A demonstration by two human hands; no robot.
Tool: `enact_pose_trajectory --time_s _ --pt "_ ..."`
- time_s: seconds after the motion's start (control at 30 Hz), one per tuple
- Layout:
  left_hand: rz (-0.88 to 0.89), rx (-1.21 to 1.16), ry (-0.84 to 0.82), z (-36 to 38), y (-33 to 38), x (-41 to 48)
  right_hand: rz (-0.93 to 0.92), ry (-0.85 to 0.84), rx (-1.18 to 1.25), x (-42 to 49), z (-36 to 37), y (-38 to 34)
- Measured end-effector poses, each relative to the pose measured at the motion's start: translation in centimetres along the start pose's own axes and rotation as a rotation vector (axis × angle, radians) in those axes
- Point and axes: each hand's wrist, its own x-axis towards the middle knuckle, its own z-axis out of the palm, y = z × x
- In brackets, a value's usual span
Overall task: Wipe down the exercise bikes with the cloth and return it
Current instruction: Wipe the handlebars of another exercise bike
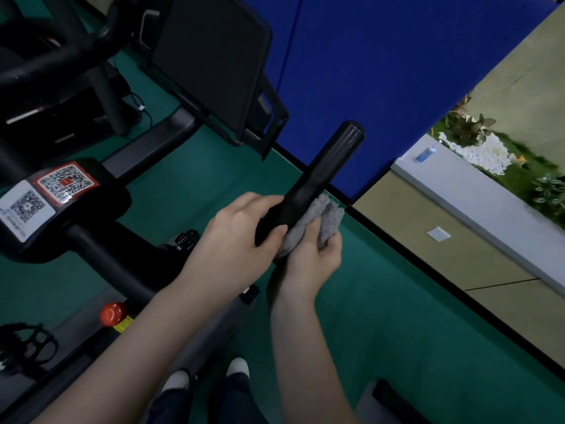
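Observation:
A black handlebar grip (324, 166) of the exercise bike (55, 206) points up and to the right in the middle of the view. My left hand (235, 231) is wrapped around the lower part of this grip. My right hand (312, 255) presses a grey fluffy cloth (321, 215) against the grip's right side, just beside my left hand. The cloth is bunched between my right fingers and the bar. The bike's black stem carries two QR-code stickers (65, 182) at the left.
A second bike with a black screen (211, 59) stands at the back left. A blue padded wall (397, 71) is behind. A white ledge (477, 209) with a blue bottle (426, 153) runs at the right. A red knob (113, 313) sits lower left. The floor is green.

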Motion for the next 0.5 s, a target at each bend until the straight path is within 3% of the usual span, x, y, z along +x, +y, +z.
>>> enact_pose_trajectory --time_s 0.23,0.5 --pt "-0.007 -0.006 0.009 -0.2 0.2 0.0 0.290 -0.170 0.171 0.4 -0.3 0.2" --pt "-0.094 -0.086 0.035 -0.3 0.1 0.4 0.412 -0.347 0.260 3.2 1.0 -1.7"
